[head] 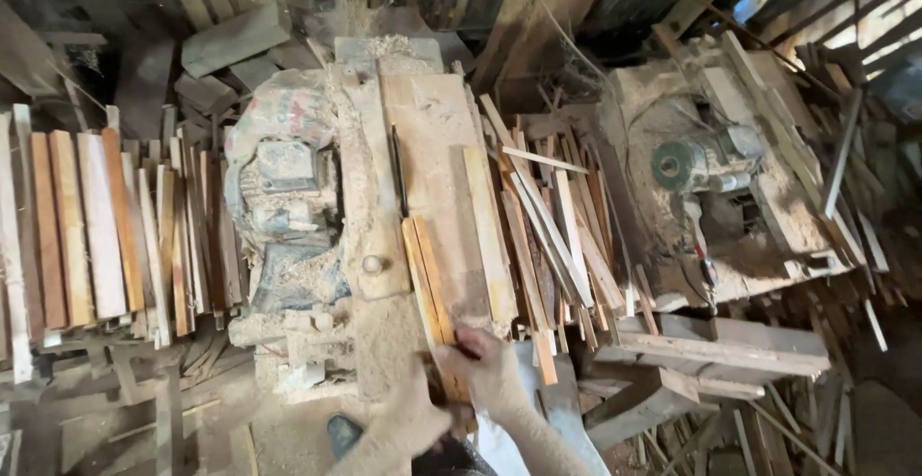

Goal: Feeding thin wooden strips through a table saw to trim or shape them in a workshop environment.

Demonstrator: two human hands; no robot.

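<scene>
Stacked slats (86,236) at left, motor (706,161) (prob. dusty) at right.

Orange-brown wooden strips (427,279) lie on the pale tan, sawdust-coated bench (432,130); left of it, stacked slats (86,226) alternate pale cream and reddish-brown; right of it, a grey motor (706,161).

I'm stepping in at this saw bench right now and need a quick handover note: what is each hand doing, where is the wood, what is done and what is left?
Left hand: on the near end of the thin wooden strips, steadying them.
Right hand: gripping the same strips from the right.
The strips lie lengthwise on the saw table, near the blade slot; a wider board lies beside them.
Done: a stack of cut slats at left, a pile of offcuts at right.
Left: the strips in hand are at the near end of the table, short of the blade slot.
</scene>
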